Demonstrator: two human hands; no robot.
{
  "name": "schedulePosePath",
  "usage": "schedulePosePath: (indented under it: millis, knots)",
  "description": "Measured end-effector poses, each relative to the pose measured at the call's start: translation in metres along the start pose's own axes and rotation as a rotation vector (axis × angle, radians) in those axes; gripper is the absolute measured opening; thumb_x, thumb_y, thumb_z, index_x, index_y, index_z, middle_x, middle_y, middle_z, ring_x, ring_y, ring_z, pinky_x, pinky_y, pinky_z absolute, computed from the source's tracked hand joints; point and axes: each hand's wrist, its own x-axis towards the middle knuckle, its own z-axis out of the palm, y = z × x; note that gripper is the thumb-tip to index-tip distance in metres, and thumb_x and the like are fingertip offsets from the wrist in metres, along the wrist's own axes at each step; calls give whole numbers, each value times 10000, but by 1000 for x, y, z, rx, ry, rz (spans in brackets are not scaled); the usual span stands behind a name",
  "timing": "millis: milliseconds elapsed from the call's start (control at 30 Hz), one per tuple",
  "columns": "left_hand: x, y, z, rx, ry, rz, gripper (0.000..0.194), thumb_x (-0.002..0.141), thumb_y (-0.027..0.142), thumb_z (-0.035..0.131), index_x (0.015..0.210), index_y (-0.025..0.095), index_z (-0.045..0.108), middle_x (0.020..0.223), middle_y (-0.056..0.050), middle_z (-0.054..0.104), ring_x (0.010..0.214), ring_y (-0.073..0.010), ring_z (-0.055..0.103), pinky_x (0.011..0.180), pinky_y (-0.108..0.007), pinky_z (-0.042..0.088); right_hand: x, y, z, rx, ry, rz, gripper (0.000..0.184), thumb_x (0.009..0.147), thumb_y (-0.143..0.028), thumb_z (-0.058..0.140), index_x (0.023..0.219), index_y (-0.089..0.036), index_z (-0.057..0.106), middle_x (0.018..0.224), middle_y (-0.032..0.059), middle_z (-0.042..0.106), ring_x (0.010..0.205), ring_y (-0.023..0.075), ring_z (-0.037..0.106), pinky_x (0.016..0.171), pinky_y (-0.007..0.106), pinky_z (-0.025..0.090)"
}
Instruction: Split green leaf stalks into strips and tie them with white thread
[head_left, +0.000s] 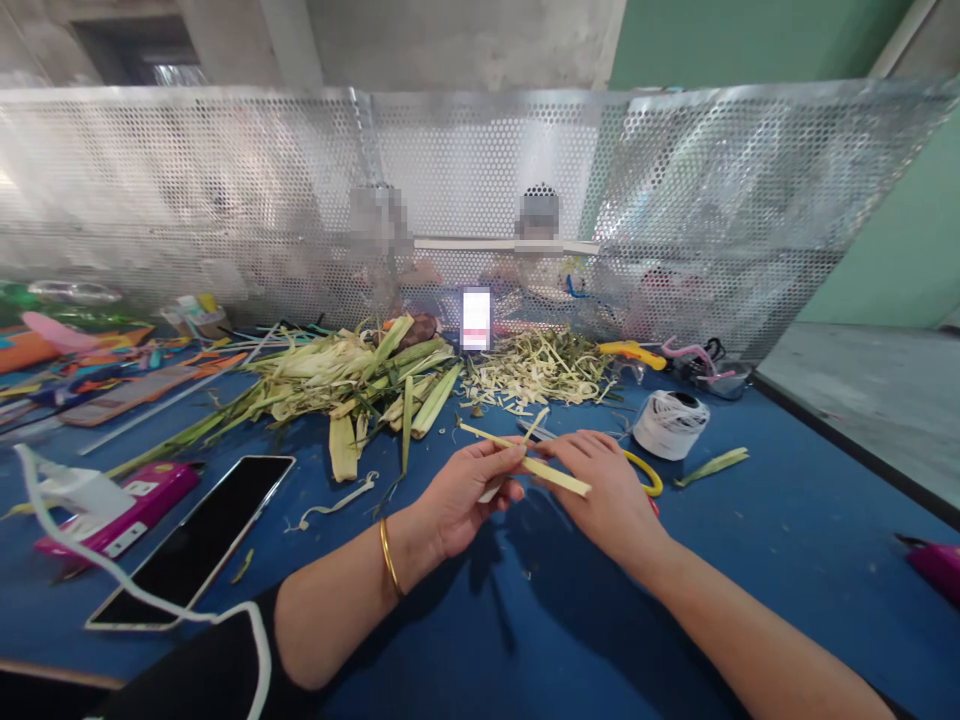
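My left hand (480,490), with a gold bangle at the wrist, is closed with thumb and fingers pinching pale yellow-green leaf strips (559,477). The strips cross at my fingertips; one points up, one runs left, and a flat end lies across the thumb side of my right hand (611,500). That hand is palm down, its fingers stretched towards the strips; its thumb is mostly hidden. Behind it are scissors with a yellow handle (651,470), partly covered by the hand. Beyond lie a pile of green leaves (322,375) and a heap of curly shavings (540,370).
A white spool of thread (671,425) stands at right, near a yellow cutter (634,353). At left are a black phone (199,540), a magenta power strip (142,500) and a white cable (112,570). A lit phone (475,318) leans against the perforated metal screen (262,200); people sit behind it.
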Motion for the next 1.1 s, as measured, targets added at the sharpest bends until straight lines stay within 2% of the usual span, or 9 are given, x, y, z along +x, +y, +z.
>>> schedulePosePath:
  millis: [133, 233, 400, 567, 633, 700, 800, 967, 1100]
  knots:
    - [0, 2, 0, 101, 42, 50, 187, 807, 261, 589, 917, 118, 637, 772, -47, 673, 446, -62, 552, 383, -165, 326, -1, -2, -4, 37, 100, 57, 325, 809, -347, 623, 1086, -182, 580, 876, 73, 697, 861, 249, 615, 805, 395, 436]
    - [1, 0, 0, 188, 88, 107, 145, 788, 215, 607, 888, 109, 613, 710, -53, 686, 403, -53, 524, 385, -160, 309, -3, -6, -6, 150, 131, 62, 145, 865, -327, 549, 900, -216, 635, 774, 41, 693, 791, 216, 619, 754, 349, 453]
    - [1, -2, 3, 365, 142, 163, 99, 807, 204, 584, 863, 123, 601, 727, -69, 710, 395, -66, 550, 380, -162, 310, -2, -2, -7, 300, 82, 306, 216, 869, -316, 518, 723, -210, 637, 678, 16, 659, 657, 183, 604, 602, 281, 449]
    - [-5, -2, 7, 586, 44, 93, 267, 849, 325, 512, 671, 137, 580, 667, -50, 688, 386, -73, 553, 386, -170, 333, 2, 2, -14, 97, 230, 212, 231, 861, -366, 537, 870, -199, 696, 841, 68, 668, 816, 220, 600, 778, 366, 432]
    - [-9, -6, 9, 708, -66, 84, 307, 830, 331, 514, 585, 150, 550, 597, -18, 653, 378, -75, 546, 402, -172, 348, 3, -1, -14, 117, 158, 186, 224, 847, -371, 559, 886, -204, 703, 784, 49, 645, 758, 200, 592, 748, 357, 431]
    - [-12, -11, 9, 828, -179, 73, 314, 796, 307, 532, 518, 162, 514, 510, 20, 592, 376, -79, 544, 426, -171, 363, 3, -5, -12, 281, -6, 222, 203, 836, -353, 566, 894, -205, 694, 691, 11, 609, 647, 161, 566, 631, 299, 437]
    - [-14, -17, 9, 958, -253, 56, 339, 778, 313, 525, 473, 173, 483, 405, 48, 488, 371, -86, 537, 425, -163, 347, 4, -10, -8, 507, -163, 308, 157, 823, -323, 559, 797, -199, 652, 585, -33, 549, 545, 127, 514, 508, 240, 406]
    - [-10, -17, 7, 978, -123, 66, 386, 787, 449, 503, 543, 159, 578, 499, -1, 596, 387, -96, 557, 435, -173, 373, 3, -12, -12, 519, -101, 358, 146, 838, -296, 542, 743, -204, 603, 569, -32, 584, 538, 134, 554, 531, 243, 435]
    - [-7, -13, 6, 831, -1, 32, 334, 805, 386, 463, 648, 146, 635, 566, -32, 645, 385, -109, 567, 401, -184, 364, -3, -16, -14, 243, 29, 162, 152, 878, -251, 517, 813, -214, 648, 763, 16, 700, 699, 165, 627, 660, 277, 449]
